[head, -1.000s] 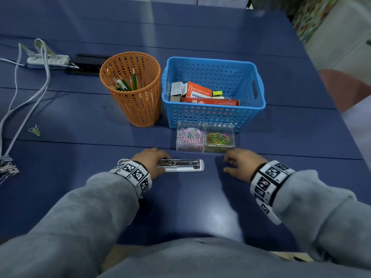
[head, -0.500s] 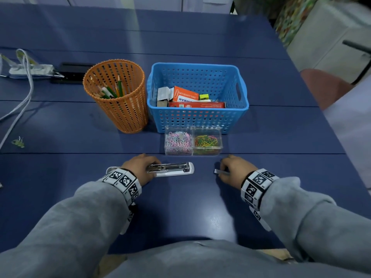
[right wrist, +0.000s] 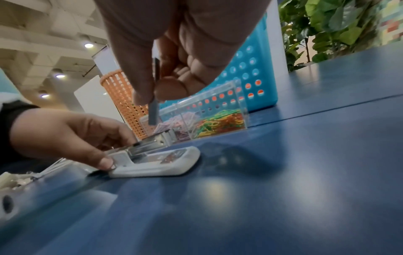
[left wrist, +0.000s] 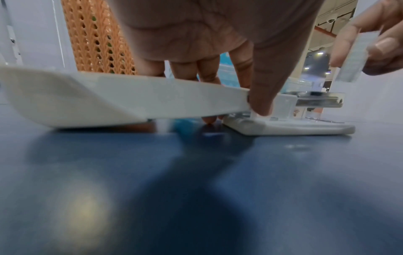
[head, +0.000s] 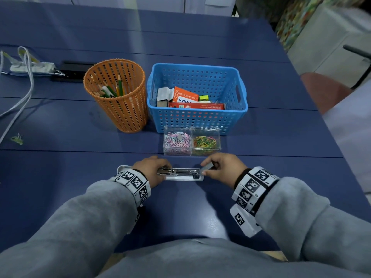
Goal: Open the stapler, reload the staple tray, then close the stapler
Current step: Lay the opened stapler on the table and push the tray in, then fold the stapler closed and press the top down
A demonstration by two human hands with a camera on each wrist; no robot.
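Observation:
A white stapler [head: 180, 174] lies open and flat on the blue table [head: 180, 213], its metal staple tray [head: 178, 171] facing up. Its lid [left wrist: 109, 98] is folded back to the left, under my left wrist. My left hand [head: 152, 169] grips the stapler at the hinge, thumb on the near side [left wrist: 260, 96] and fingers behind. My right hand [head: 218, 168] pinches a grey strip of staples [head: 207, 166] between thumb and fingers, just above the tray's right end. The staple strip [right wrist: 153, 107] hangs over the stapler's tip [right wrist: 152, 162].
Right behind the stapler stands a clear box of coloured paper clips [head: 191, 141]. Behind it are a blue basket [head: 197, 119] with small boxes and an orange mesh pen cup [head: 120, 97]. Cables and a power strip [head: 32, 67] lie far left.
My right hand lifted the staple strip off the table and moved left to the stapler's right end. The left hand kept its hold at the hinge.

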